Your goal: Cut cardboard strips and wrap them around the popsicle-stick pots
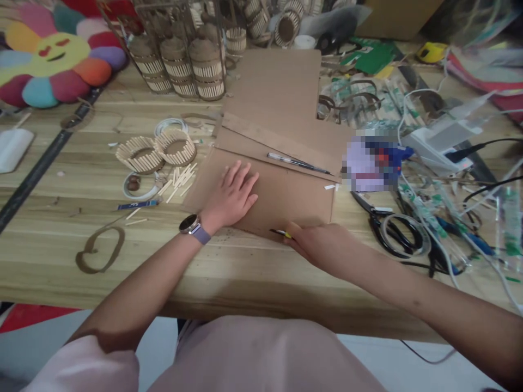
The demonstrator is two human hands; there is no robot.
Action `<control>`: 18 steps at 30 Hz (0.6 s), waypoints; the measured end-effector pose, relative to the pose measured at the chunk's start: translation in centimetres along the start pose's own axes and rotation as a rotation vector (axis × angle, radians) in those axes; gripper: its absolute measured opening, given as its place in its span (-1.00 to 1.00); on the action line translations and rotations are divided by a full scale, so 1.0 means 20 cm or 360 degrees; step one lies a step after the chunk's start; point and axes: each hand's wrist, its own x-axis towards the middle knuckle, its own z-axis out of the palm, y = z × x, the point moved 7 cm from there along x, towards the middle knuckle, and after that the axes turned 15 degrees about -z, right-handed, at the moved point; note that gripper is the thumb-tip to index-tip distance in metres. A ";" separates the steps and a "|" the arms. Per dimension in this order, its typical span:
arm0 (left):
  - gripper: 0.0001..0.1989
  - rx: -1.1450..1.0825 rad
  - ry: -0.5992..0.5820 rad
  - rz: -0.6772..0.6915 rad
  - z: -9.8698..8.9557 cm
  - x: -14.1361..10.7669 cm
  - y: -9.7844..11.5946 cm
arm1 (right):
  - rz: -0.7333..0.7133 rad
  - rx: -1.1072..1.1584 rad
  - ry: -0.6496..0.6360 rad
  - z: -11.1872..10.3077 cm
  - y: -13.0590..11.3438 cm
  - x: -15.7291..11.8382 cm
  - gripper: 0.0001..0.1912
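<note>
Cutting partway, we judge

On the worktop [61, 277] our cardboard sheet [294, 201] lies flat, near-edge cut seemingly unfinished. A strip [245, 143] on it looks already separate. Our left hand [233, 198] presses the sheet, fingers apart; our right hand [312, 238] has fingers clamped on a cutter [288, 235]

one left hand [235, 198] and one right hand [308, 238] are reaching over the tabletop's [237, 277] front edge, one slim tool [281, 233] is pointing toward the left edge, one pen [298, 163] is lying farther back, two stick-walled cups [182, 156] are standing nearer that left edge
</note>
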 end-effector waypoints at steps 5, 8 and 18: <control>-0.48 -0.0001 -0.0015 -0.0025 -0.01 0.00 0.01 | -0.0101 -0.0036 0.0002 -0.06 -0.05 0.14 -0.73; -0.49 -0.0024 -0.0002 -0.0036 -0.01 0.00 0.01 | -0.0101 -0.0007 -0.0052 -0.07 -0.06 0.17 -0.74; -0.47 -0.0060 -0.0052 -0.0057 0.00 0.01 0.02 | -0.0113 -0.0044 -0.0193 -0.10 -0.11 0.19 -0.77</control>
